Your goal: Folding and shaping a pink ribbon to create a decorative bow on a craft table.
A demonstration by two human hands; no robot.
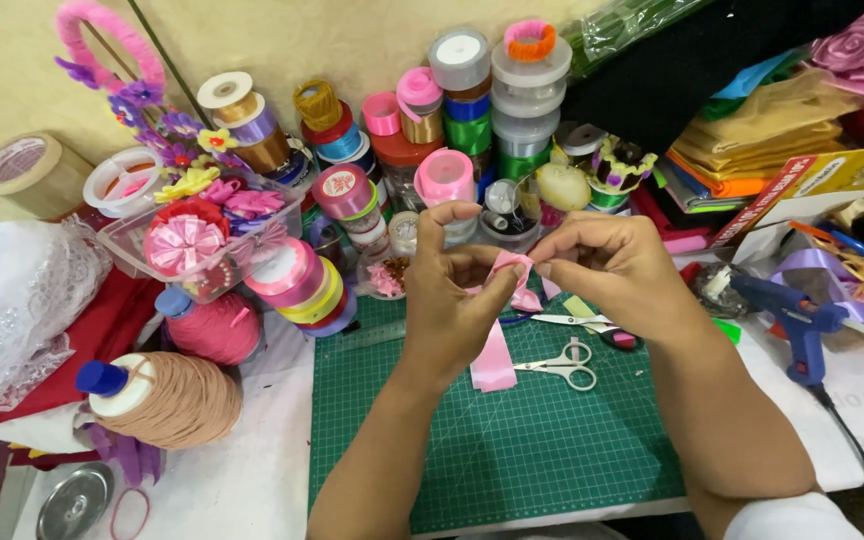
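Pink ribbon [497,345] pinched between both hands, above the green cutting mat [512,440].

Left hand [452,295] and right hand [607,265] each close thumb and fingertips on the ribbon's folded top end, held between them; its tail hangs down past the left palm to the mat. Satin, glossy, light pink, creased into a loop. Small scissors [567,365] lie just right of the tail.

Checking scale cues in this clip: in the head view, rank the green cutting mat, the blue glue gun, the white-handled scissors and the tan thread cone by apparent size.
1. Green cutting mat, by far.
2. Tan thread cone and blue glue gun: look alike in size, so unranked.
3. White-handled scissors, smallest.
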